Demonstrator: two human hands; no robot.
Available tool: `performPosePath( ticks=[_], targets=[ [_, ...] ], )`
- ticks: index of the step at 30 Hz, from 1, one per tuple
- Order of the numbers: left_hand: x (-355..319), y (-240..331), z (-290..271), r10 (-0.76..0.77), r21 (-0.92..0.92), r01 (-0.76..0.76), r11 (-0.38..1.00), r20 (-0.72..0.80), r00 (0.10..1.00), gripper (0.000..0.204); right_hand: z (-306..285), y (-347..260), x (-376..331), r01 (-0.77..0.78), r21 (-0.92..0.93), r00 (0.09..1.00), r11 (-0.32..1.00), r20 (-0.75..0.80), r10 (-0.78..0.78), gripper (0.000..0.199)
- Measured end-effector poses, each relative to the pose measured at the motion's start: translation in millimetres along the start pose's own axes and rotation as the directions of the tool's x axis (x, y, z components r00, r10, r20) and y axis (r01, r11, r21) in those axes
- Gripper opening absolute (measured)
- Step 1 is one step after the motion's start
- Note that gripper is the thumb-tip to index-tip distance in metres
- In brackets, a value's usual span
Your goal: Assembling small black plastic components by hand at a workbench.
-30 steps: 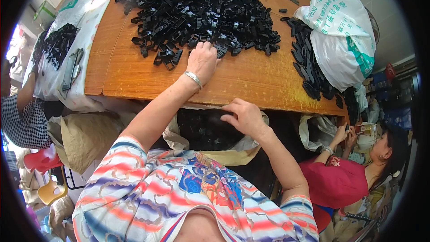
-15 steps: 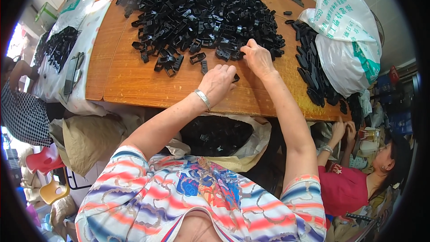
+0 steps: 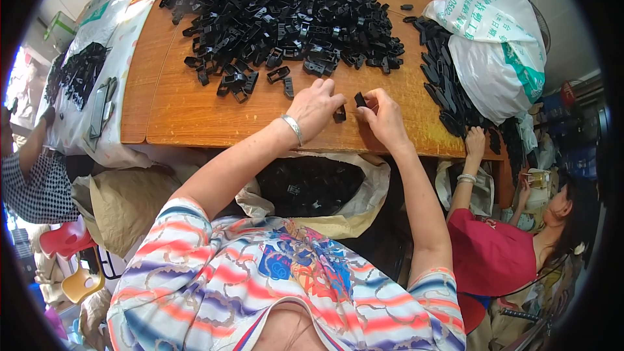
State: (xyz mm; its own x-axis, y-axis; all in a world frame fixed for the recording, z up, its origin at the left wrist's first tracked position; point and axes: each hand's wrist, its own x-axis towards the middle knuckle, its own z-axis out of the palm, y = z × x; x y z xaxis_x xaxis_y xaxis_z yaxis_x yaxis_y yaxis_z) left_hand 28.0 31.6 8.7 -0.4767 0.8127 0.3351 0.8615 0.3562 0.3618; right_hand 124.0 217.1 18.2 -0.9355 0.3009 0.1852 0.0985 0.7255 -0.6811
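r hand (image 3: 388,122) pinching blk piece (image 3: 360,99) off its upper-l side, long axis tilted; 2nd blk piece (image 3: 340,115) btwn hands, nearer l hand (image 3: 313,110), grip can't tell.

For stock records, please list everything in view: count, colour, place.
table: one, brown, centre
part pile: many, black, table
elongated parts: many, black, table's right
plastic bag: one, white and green, right
left heap: uncounted, black, on white covering
open sack: one, pale, below table
second sack: one, brown, lower left
seats: two, red and yellow, left
people: two, checked and red clothes, sides
background clutter: uncounted, mixed, edges
shirt: one, multicoloured, bottom
left hand: one, bare, beside black part
right hand: one, bare, holding black piece
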Motion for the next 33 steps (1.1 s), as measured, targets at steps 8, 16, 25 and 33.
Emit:
performPosePath(
  ticks=[8, 16, 25, 33],
  targets=[
    [1.5, -7.6, 5.0, -0.076, -0.228, 0.081, 0.97, 0.032, 0.997, 0.026, 14.8, -18.8, -20.5, 0.165, 0.012, 0.985, 0.986, -0.061, -0.164, 0.023],
    [-0.8, -15.0, 19.2, -0.096, -0.299, 0.085, 0.95, -0.022, 0.995, 0.019, 17.4, -22.4, -19.4, 0.277, -0.145, 0.961, 0.95, 0.037, -0.275, 0.028],
    [-5.2, -13.3, 14.3, -0.07, -0.224, 0.073, 0.972, 0.023, 0.997, 0.022, 25.7, -19.3, -33.9, 0.34, -0.342, 0.936, 0.876, 0.028, -0.352, 0.034],
    [-33.2, -63.2, -52.4, 0.138, 0.198, -0.12, 0.973, -0.076, 0.988, 0.021, 35.4, -62.6, -98.2, 0.423, -0.084, 0.886, 0.902, 0.246, -0.393, 0.031]
  ],
)
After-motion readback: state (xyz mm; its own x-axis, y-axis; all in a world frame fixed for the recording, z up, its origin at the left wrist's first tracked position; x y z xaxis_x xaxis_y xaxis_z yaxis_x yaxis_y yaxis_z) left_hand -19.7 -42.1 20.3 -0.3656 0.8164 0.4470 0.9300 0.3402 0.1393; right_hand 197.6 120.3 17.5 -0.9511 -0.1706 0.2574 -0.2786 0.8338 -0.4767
